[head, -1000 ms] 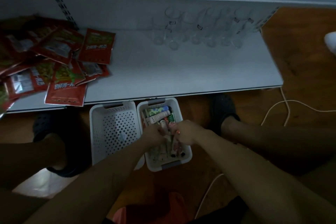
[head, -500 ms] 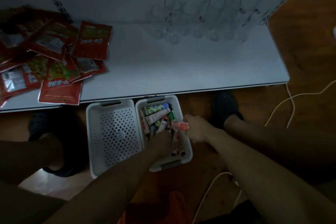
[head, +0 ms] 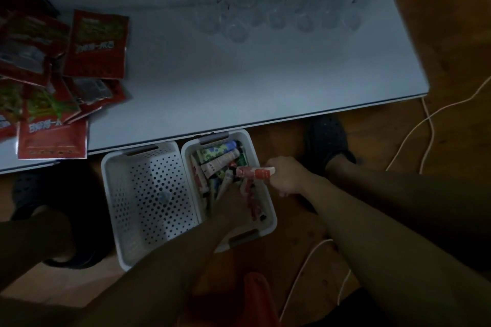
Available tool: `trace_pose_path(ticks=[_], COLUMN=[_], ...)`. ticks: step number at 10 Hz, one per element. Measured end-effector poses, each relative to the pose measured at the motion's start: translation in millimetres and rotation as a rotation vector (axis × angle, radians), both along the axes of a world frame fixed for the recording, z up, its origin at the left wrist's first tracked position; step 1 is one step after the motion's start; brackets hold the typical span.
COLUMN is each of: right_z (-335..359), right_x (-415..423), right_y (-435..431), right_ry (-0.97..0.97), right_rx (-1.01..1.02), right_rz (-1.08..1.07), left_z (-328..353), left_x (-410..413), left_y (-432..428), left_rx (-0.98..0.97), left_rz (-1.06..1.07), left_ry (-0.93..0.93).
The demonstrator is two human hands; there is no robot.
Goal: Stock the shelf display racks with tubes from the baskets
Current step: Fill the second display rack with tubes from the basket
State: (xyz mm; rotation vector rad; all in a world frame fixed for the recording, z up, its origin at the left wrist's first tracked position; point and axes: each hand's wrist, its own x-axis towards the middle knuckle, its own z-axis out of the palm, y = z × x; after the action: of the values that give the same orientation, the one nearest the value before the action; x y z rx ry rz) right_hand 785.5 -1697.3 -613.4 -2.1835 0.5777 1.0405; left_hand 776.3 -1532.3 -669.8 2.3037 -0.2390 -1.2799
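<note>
Gripping a red tube (head: 254,172) by one end, the right hand (head: 288,176) hovers just right of centre frame, over the right rim of the right-hand white basket (head: 271,216); its fingers are curled round the tube, which lies roughly level and points left across the basket. The left hand (head: 229,209) reaches down into that same basket among the loose tubes (head: 221,160), but it is too dark to tell whether its fingers are closed on one or merely lying on them. These tubes, green, white, blue and red, lie jumbled across one another and fill the basket from its far end to the hand. Touching it on the left stands a second perforated white basket (head: 117,207). Both baskets sit on the wooden floor (head: 451,61), their far ends tucked just under the front edge of the white shelf (head: 239,74). At the upper centre and upper right of the frame, at the back of the shelf, stand the clear display racks (head: 279,8), faint in the dim light. Red snack packets (head: 95,45) lie piled on the shelf at the left. A dark shoe (head: 328,138) rests right of the baskets, with a white cable (head: 427,125) further right.
</note>
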Motion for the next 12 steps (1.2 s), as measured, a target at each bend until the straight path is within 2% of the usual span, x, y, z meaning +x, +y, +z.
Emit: trace_pose_path(ticks=[1, 2, 4, 5, 6, 7, 9, 10, 12], right_z=[5.1, 15.9, 43.9, 71.6, 111.8, 157.7, 249.7, 296.4, 385.0], right_x=[3.0, 8.0, 21.1, 32.0, 47.3, 61.8, 83.2, 95.3, 114.6], right_y=[2.9, 6.9, 16.1, 22.7, 25.3, 20.1, -4.4, -13.8, -44.9], right_ry=[-0.044, -0.103, -0.239, -0.335, -0.479, -0.637, -0.78, -0.874, -0.981], right_rx=[-0.001, 0.007, -0.095, -0.095, -0.075, -0.03, 0.156, 0.253, 0.214], right_rz=[0.014, -0.042, 0.089, 0.124, 0.108, -0.006, -0.078, -0.047, 0.165], left_z=[15.3, 35.4, 74.9, 95.2, 125.0, 165.9, 262.3, 310.3, 399.7], left_x=[16.6, 29.8, 44.0, 49.1, 56.0, 69.1, 104.8, 120.4, 151.4], left_y=[10.8, 18.7, 43.3, 54.9, 53.6, 47.4, 28.4, 12.8, -33.0], left_rx=[-0.083, -0.107, -0.233, -0.33, -0.484, -0.658, -0.867, -0.851, -0.91], left_rz=[0.01, 0.133, 0.333, 0.455, 0.58, 0.684, 0.492, 0.429, 0.359], left_ry=[0.076, 0.165, -0.096, -0.149, -0.193, -0.253, -0.405, -0.549, -0.786])
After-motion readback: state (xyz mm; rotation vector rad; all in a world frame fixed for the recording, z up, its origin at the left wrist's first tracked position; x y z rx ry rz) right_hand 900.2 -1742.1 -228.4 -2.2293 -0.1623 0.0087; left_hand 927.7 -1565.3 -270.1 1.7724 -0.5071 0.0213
